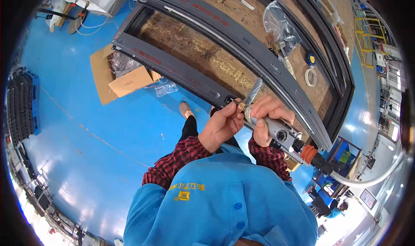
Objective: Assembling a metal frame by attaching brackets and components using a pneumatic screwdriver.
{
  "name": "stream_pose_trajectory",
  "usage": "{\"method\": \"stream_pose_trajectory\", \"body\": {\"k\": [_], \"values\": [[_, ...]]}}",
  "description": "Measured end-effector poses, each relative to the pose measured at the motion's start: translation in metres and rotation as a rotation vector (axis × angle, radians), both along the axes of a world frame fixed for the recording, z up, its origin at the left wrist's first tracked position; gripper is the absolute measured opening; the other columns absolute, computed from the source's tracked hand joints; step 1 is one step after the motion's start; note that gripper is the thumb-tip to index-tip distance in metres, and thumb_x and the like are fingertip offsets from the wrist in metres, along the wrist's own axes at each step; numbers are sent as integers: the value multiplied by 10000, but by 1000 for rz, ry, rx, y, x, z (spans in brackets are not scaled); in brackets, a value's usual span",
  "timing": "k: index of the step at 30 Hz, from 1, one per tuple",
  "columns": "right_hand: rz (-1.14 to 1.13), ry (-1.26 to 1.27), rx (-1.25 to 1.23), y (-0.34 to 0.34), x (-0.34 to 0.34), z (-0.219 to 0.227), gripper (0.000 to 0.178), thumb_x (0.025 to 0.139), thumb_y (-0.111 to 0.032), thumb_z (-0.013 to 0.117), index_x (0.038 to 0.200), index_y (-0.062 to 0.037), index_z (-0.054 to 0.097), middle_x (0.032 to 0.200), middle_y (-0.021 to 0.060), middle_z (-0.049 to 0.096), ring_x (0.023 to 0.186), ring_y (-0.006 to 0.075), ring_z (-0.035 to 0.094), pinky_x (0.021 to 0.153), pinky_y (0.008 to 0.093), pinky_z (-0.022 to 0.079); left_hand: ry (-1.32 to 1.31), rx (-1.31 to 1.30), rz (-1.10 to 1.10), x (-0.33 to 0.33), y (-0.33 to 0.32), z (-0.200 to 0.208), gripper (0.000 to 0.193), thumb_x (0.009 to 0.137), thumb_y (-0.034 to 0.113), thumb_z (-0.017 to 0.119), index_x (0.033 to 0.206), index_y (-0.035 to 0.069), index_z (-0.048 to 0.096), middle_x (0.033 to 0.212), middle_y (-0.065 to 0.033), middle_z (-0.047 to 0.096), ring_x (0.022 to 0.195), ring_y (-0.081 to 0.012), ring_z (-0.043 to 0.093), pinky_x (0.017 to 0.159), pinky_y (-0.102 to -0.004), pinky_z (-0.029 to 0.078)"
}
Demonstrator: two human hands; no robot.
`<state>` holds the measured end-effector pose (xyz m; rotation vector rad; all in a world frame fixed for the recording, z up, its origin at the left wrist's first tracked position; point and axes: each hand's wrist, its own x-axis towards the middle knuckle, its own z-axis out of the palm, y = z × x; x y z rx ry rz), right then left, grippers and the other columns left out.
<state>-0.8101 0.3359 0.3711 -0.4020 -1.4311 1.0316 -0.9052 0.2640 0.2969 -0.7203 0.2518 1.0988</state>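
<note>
My right hand (pixel 270 112) is wrapped around a silver air-powered hand tool (pixel 281 134) with an orange collar and a hose at its rear. Its brass-coloured front end points left, toward a black round fitting (pixel 228 100) at the near edge of a dark grey metal frame (pixel 173 68). Beside that front end, my left hand (pixel 222 125) is closed in a pinch; what sits between the fingertips is too small to make out. A flat, pale metal piece (pixel 254 91) sticks up by the tool's nose.
The frame's long curved bars lie across a worn wooden worktop (pixel 207 58). On it are a plastic bag (pixel 281 23), a tape roll (pixel 310 77) and a blue tape measure (pixel 310 58). An open cardboard box (pixel 129 81) stands left; the pale hose (pixel 367 183) runs right.
</note>
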Motion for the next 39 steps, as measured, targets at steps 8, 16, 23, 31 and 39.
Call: {"method": "stream_pose_trajectory", "body": {"k": [8,16,23,31,39], "values": [[85,-142,-18,6,-12,-2,294,821,-38,673,988,-86,436,772,94,561,628,207,532,610,324,464,-80,-7,-49,6,-3,-34,183,996,144,592,1152,53,621,877,-44,635,718,-119,577,601,-225,437],[55,-138,-104,9,-23,-7,254,814,-32,660,945,-77,448,777,101,564,642,216,540,614,340,471,664,5,-330,-39,-1,29,173,939,131,619,1094,55,617,883,-48,614,746,-121,565,633,-233,449],[39,-201,-254,3,-11,-8,109,774,-27,613,783,-82,520,724,96,576,635,219,549,615,378,438,1736,1364,373,-15,60,141,357,693,289,734,923,60,585,786,-65,580,739,-284,534,771,-408,437],[-32,-248,-294,0,-19,-7,151,737,7,585,666,-105,513,643,82,560,578,220,528,599,362,393,1939,1275,516,-5,66,132,109,736,156,625,779,91,549,642,-45,522,615,-241,477,736,-363,416],[-28,-172,-248,2,-19,-6,219,761,4,569,611,-116,465,611,75,553,531,219,505,552,370,375,1927,1271,511,0,70,131,104,736,153,618,769,95,538,649,-48,509,610,-232,454,714,-349,407]]}}
